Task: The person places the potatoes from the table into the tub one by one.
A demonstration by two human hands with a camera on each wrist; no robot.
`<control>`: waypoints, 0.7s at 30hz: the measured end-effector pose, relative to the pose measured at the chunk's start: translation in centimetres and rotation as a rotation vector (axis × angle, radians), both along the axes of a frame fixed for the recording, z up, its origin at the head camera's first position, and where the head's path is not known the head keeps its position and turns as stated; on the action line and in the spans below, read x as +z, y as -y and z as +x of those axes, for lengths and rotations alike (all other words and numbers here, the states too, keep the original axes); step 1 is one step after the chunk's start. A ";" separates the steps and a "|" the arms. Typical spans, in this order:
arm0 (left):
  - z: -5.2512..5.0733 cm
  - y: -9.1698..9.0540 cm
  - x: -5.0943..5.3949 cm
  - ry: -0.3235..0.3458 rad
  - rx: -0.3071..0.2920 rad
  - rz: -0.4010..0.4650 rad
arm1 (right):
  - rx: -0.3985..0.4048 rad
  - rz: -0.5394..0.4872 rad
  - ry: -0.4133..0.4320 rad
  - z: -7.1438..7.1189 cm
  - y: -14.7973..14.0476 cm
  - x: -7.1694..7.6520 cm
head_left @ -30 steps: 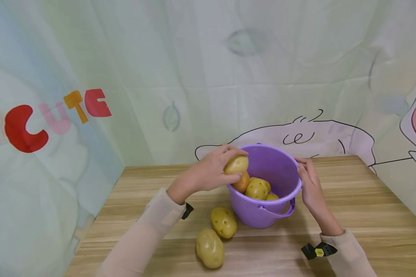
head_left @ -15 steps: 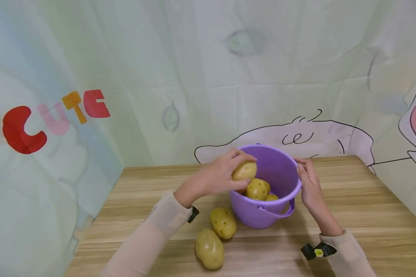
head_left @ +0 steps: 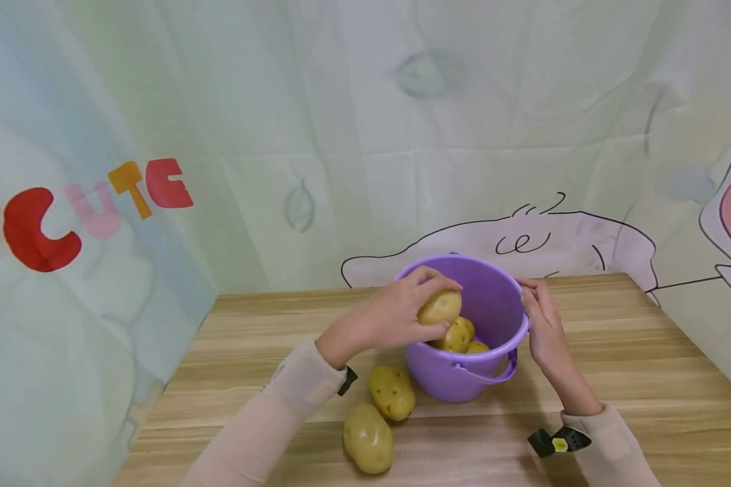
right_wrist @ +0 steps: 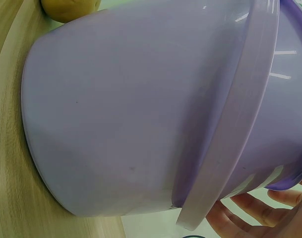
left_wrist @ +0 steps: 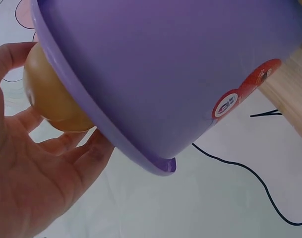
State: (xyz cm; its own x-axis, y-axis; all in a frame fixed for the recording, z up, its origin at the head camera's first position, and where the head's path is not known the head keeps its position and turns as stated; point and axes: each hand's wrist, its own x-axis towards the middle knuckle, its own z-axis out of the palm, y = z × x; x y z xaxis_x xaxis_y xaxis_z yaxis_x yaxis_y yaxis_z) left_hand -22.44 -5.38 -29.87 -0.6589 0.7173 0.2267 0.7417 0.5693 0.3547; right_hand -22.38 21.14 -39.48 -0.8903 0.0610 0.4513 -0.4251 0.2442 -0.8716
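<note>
A purple bucket (head_left: 447,379) stands on the table, its handle hanging down at the front right. My left hand (head_left: 396,314) holds a pale yellow potato (head_left: 442,308) just inside the bucket's left rim, fingers over the top and thumb below. In the left wrist view, the potato (left_wrist: 54,96) shows partly behind the rim. Further potatoes (head_left: 459,336) lie inside the bucket, partly hidden by the hand. At the right side, my right hand (head_left: 547,331) grips the bucket's rim; its fingers (right_wrist: 257,208) show beyond the rim in the right wrist view.
Two loose potatoes, one rounder (head_left: 392,392) and one larger (head_left: 368,438), lie on the wooden table (head_left: 250,379) in front and to the left of the bucket. A printed curtain (head_left: 268,135) hangs behind the table and along its left side.
The left hand has moved right and slightly down, carrying its potato from over the left rim into the bucket's opening. The right hand and the bucket stay in place.
</note>
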 end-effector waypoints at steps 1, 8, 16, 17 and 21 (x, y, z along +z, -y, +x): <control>0.0 0.0 0.0 0.000 -0.001 -0.001 | 0.000 0.001 -0.001 0.0 0.0 0.0; 0.0 -0.3 -0.1 -0.016 -0.015 -0.012 | 0.004 -0.007 -0.007 0.1 0.0 0.1; 0.1 -0.6 -0.3 0.002 -0.025 -0.048 | -0.001 -0.010 -0.012 0.1 0.1 0.1; 0.1 -0.6 -0.3 0.004 -0.025 -0.054 | -0.001 -0.012 -0.012 0.1 0.1 0.1; 0.1 -0.6 -0.3 -0.002 -0.029 -0.070 | 0.006 -0.020 -0.018 0.1 0.2 0.2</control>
State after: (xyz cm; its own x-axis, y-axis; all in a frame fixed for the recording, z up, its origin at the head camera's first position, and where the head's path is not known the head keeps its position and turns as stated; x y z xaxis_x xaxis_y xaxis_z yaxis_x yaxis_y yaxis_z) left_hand -22.30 -4.76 -30.21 -0.6374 0.7500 0.1767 0.7587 0.5710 0.3135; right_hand -22.29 20.96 -39.32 -0.8825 0.0649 0.4659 -0.4421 0.2238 -0.8686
